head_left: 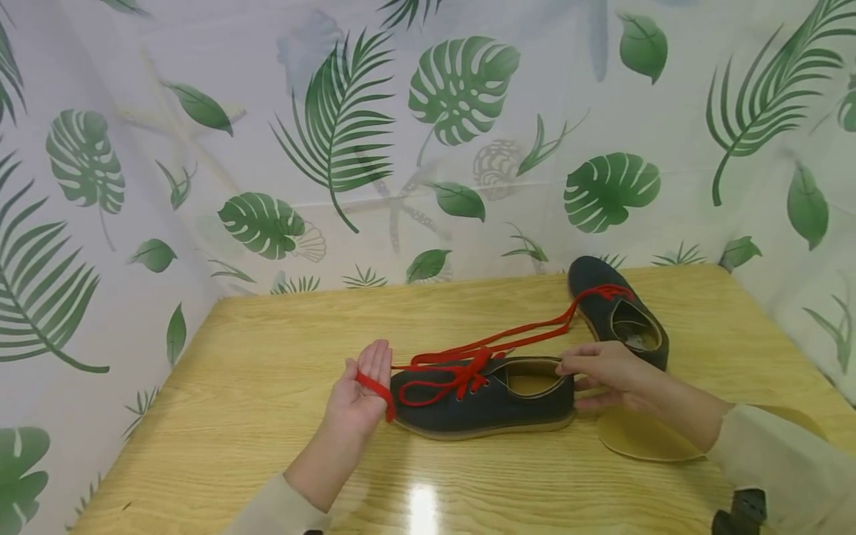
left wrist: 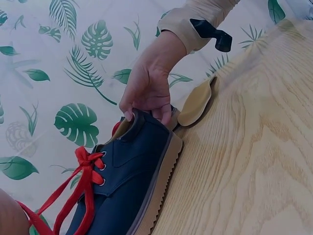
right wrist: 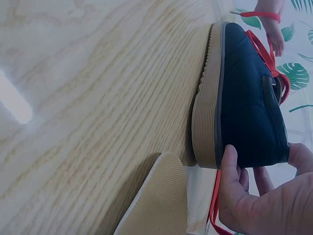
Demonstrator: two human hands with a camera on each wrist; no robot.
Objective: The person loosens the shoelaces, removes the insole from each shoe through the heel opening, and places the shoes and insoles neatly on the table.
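Observation:
A dark blue lace-up shoe [head_left: 461,409] with a tan sole stands on the table, its toe to the left. My right hand [head_left: 611,375] pinches its heel, thumb at the collar and fingers behind, as the left wrist view also shows. My left hand [head_left: 361,394] is palm up beside the toe, fingers straight. A red shoelace [head_left: 374,388] runs across its palm. The laces [head_left: 471,375] are knotted over the shoe's tongue, with a loop lying on the toe. In the right wrist view, the lace passes around the left hand [right wrist: 271,24].
A second dark blue shoe [head_left: 595,290] sits behind to the right, its long red laces [head_left: 515,334] trailing left behind the near shoe. A tan insole [head_left: 649,438] lies under the right forearm. A leaf-printed cloth [head_left: 401,148] hangs around the wooden table [head_left: 267,327].

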